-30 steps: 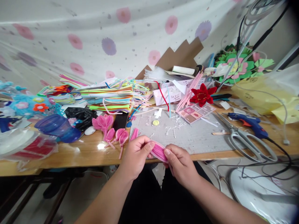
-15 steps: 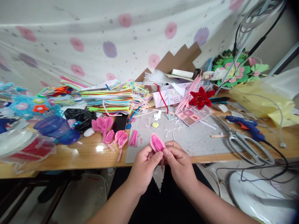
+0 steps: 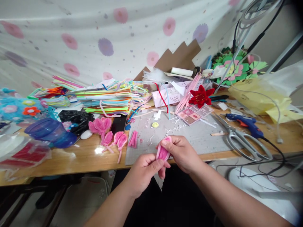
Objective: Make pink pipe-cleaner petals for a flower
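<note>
Both hands hold a pink pipe-cleaner petal (image 3: 163,152) just in front of the table's near edge. My left hand (image 3: 142,171) pinches its lower end between thumb and fingers. Over the upper end, my right hand (image 3: 181,153) is closed, with fingertips curled on its top. Several finished pink petals (image 3: 118,138) and a pink flower (image 3: 99,125) lie on the wooden table (image 3: 78,156) to the left. A small bundle of pink pipe-cleaner pieces (image 3: 133,138) rests on the grey cutting mat (image 3: 201,137).
Large scissors (image 3: 241,140) and a blue glue gun (image 3: 243,124) lie at the right with a black cable. A stack of coloured pipe cleaners (image 3: 106,99), a red flower (image 3: 200,96), a blue plastic cup (image 3: 48,130) and a black bag (image 3: 75,118) crowd the back and left.
The petal went from lying across between my hands to standing upright; my right hand has now moved over its top and my left hand lower, under it.
</note>
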The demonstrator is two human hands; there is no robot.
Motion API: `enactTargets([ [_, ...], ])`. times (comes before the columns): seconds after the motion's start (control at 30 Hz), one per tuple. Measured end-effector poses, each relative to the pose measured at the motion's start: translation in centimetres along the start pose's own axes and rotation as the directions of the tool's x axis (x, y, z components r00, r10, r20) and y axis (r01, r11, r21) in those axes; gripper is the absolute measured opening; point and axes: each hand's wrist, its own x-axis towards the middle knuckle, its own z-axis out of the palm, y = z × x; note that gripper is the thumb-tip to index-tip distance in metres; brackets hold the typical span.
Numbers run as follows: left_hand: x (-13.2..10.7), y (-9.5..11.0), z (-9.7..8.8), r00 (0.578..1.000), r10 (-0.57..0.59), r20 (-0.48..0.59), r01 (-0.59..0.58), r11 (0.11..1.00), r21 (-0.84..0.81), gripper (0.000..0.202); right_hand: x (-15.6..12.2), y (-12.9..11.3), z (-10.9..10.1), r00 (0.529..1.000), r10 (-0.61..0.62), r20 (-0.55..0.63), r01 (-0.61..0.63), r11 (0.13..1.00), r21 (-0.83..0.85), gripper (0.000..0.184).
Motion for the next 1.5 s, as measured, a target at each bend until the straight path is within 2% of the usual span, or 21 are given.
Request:
enactTargets([
  [0.07, -0.1, -0.5, -0.1, 1.000, -0.015, 0.027, 0.016, 0.999, -0.029, 0.031, -0.1, 0.3, 0.3, 1.000, 0.025, -0.006, -0.025, 0.999, 0.028, 0.035],
  [0.13, -0.1, -0.8, -0.1, 1.000, -0.008, 0.023, 0.008, 1.000, -0.020, 0.033, -0.3, 0.7, 0.6, 0.997, 0.050, 0.054, -0.053, 0.998, 0.045, 0.036],
  [0.23, -0.2, -0.6, -0.2, 0.999, 0.044, -0.002, -0.044, 0.999, -0.028, 0.034, -0.7, 1.2, 1.0, 0.994, 0.011, 0.109, -0.018, 0.998, 0.064, 0.040],
  [0.37, -0.2, -0.2, -0.3, 0.988, 0.150, 0.031, -0.151, 0.988, 0.034, 0.037, -1.3, 1.7, 1.7, 0.990, -0.137, -0.019, 0.138, 0.990, 0.023, 0.040],
  [0.43, -0.2, -0.2, -0.4, 0.984, 0.171, 0.047, -0.173, 0.984, 0.042, 0.038, -1.5, 1.9, 1.8, 0.982, -0.171, -0.082, 0.170, 0.985, -0.018, 0.038],
  [0.57, -0.3, -0.6, -0.7, 0.993, 0.102, 0.054, -0.101, 0.994, -0.032, 0.040, -1.3, 2.2, 1.6, 0.997, -0.030, -0.071, 0.037, 0.994, 0.103, 0.034],
  [0.63, -0.2, -0.6, -0.8, 0.994, 0.087, 0.070, -0.086, 0.996, -0.016, 0.041, -1.2, 2.3, 1.6, 0.997, 0.016, -0.070, -0.005, 0.989, 0.149, 0.035],
  [0.83, 0.2, -0.8, -0.3, 0.987, 0.125, 0.106, -0.142, 0.974, 0.177, 0.038, -1.3, 3.4, 1.7, 0.992, -0.012, -0.128, 0.024, 0.996, 0.091, 0.039],
  [0.97, 0.1, -1.6, 0.1, 0.994, 0.104, 0.025, -0.104, 0.994, 0.020, 0.039, -1.4, 3.3, 1.1, 0.995, -0.005, -0.097, 0.020, 0.989, 0.146, 0.039],
  [1.1, -0.3, -2.1, -0.1, 0.997, 0.072, 0.008, -0.071, 0.995, -0.077, 0.036, -1.4, 2.5, 0.4, 0.989, -0.090, -0.114, 0.094, 0.995, 0.031, 0.042],
  [1.27, -0.4, -2.0, -0.2, 0.996, 0.056, -0.070, -0.069, 0.977, -0.202, 0.032, -1.6, 1.8, 0.0, 0.988, -0.154, 0.029, 0.156, 0.982, -0.105, 0.042],
  [1.37, -0.3, -1.7, 0.1, 0.991, 0.079, -0.105, -0.107, 0.952, -0.288, 0.032, -1.8, 1.9, -0.2, 0.979, -0.199, 0.045, 0.204, 0.961, -0.189, 0.039],
  [1.5, -0.3, -1.5, 0.1, 0.994, 0.065, -0.086, -0.087, 0.957, -0.275, 0.032, -2.0, 2.0, -0.4, 0.975, -0.220, 0.030, 0.221, 0.949, -0.226, 0.044],
])
